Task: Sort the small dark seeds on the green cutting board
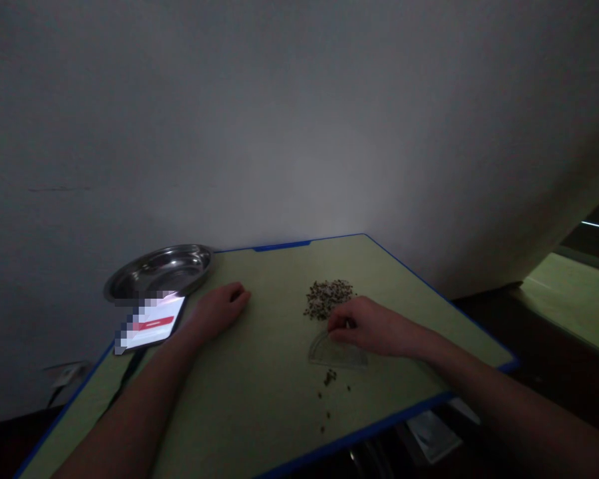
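While a pile of seeds (pixel 325 296) lies on the table (pixel 259 412) beyond a clear protractor (pixel 340 357), the right hand (pixel 365 326) is over its curved edge, fingers (pixel 338 334) bunched; I cannot tell whether they pinch anything. The left hand (pixel 222 309), loosely curled inward, rests near a phone (pixel 154 324) and a metal bowl (pixel 167 269).

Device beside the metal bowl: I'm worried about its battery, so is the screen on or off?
On: the screen glows white, with a red band across it.
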{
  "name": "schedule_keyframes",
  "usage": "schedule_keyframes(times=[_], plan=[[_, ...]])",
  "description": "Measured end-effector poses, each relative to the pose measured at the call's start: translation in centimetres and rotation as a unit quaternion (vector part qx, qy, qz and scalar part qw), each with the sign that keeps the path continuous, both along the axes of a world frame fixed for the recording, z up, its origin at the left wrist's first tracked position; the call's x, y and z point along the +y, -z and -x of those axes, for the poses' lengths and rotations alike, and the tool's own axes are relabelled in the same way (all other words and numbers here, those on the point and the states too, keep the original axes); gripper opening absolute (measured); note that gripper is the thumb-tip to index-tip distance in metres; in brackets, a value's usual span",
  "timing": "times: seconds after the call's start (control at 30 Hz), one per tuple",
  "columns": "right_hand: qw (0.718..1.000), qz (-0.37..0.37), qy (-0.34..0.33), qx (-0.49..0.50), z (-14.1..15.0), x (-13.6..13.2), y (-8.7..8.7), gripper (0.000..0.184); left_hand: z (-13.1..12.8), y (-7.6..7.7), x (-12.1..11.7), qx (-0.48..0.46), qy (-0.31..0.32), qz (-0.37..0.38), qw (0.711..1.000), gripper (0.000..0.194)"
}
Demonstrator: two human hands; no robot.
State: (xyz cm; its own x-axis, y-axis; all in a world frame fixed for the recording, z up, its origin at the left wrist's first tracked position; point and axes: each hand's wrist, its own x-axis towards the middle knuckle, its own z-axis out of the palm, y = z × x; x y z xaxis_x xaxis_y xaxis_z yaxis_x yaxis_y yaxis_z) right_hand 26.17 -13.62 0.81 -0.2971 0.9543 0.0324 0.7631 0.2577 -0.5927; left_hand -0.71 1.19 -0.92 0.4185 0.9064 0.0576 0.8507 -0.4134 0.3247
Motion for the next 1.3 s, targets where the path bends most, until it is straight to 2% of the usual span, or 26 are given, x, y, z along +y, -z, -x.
schedule_keyframes(times=[0.47,0.87,1.3], plan=[[0.997,0.061,-0.036,0.022,1.6,-1.5,0.4,0.014,-0.2,-0.2,-0.1,0.014,-0.008,0.002,1.0,0.036],[0.994,0.078,-0.073,0.006,2.7,-2.4,0.4,0.016,-0.3,-0.3,-0.2,0.019,-0.01,-0.007,1.0,0.034],[0.986,0.081,-0.144,0.019,3.3,-2.1,0.4,0.015,-0.2,-0.2,-0.1,0.013,-0.008,-0.005,1.0,0.035]])
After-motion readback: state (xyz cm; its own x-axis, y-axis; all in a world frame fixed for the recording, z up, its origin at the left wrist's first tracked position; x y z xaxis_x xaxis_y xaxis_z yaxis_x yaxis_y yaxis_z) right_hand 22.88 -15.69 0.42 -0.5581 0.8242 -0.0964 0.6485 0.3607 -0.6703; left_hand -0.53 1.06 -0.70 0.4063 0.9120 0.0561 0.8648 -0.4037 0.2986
